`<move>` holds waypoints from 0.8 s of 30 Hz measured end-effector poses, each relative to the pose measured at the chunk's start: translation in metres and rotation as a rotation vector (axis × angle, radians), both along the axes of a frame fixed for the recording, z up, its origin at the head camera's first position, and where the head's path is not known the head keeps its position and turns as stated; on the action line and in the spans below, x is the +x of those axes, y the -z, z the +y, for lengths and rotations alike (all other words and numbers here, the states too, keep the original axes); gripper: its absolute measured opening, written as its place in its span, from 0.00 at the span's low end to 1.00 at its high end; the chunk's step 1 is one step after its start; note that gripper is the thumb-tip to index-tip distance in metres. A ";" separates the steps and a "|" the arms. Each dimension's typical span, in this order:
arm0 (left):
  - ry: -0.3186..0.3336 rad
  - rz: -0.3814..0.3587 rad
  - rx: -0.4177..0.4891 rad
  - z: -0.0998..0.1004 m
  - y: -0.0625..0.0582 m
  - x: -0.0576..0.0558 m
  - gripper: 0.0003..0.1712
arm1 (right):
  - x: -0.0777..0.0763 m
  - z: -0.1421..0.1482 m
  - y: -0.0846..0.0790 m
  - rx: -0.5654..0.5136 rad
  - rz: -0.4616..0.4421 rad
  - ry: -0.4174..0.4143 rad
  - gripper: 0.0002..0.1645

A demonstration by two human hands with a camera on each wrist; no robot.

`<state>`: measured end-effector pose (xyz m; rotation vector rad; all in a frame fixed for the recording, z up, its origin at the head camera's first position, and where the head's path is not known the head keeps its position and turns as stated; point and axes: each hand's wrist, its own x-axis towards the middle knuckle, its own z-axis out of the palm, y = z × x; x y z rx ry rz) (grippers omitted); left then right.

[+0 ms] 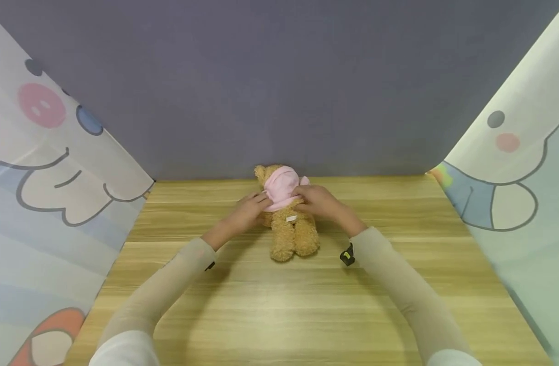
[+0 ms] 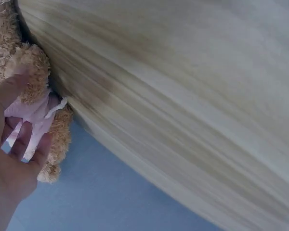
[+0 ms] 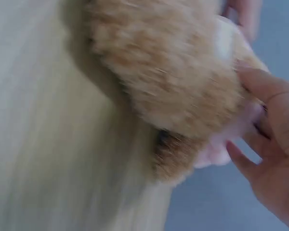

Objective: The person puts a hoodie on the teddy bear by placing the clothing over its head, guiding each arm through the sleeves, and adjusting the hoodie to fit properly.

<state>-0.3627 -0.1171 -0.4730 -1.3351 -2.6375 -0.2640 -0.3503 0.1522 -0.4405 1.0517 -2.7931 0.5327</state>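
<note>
A curly brown teddy bear [image 1: 283, 239] lies on the table at the back edge, legs toward me, with a white tag at its bottom. Its pink top [image 1: 281, 188] is bunched up over its upper body and part of its head. From the left side my left hand [image 1: 248, 211] holds the top, the thumb against the fur and the fingers on the cloth in the left wrist view. My right hand [image 1: 322, 203] grips the top from the other side, its thumb by the hem near the tag. The bear's face is hidden.
The wood-grain table [image 1: 270, 315] ends at a dark grey wall [image 1: 279, 91] just behind the bear. Cartoon-printed panels stand on the left [image 1: 55, 203] and right [image 1: 512, 178]. A black strap piece [image 1: 347, 255] shows at the right wrist.
</note>
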 end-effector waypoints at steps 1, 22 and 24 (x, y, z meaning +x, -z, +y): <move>0.004 0.035 -0.005 0.001 -0.001 -0.001 0.24 | 0.000 -0.002 0.002 0.011 0.028 0.017 0.16; -0.158 0.064 0.162 0.005 0.004 0.017 0.09 | 0.013 -0.004 0.003 -0.034 -0.029 0.030 0.32; -0.184 0.030 0.188 0.003 0.004 0.019 0.09 | 0.013 -0.003 0.003 -0.021 -0.057 0.037 0.40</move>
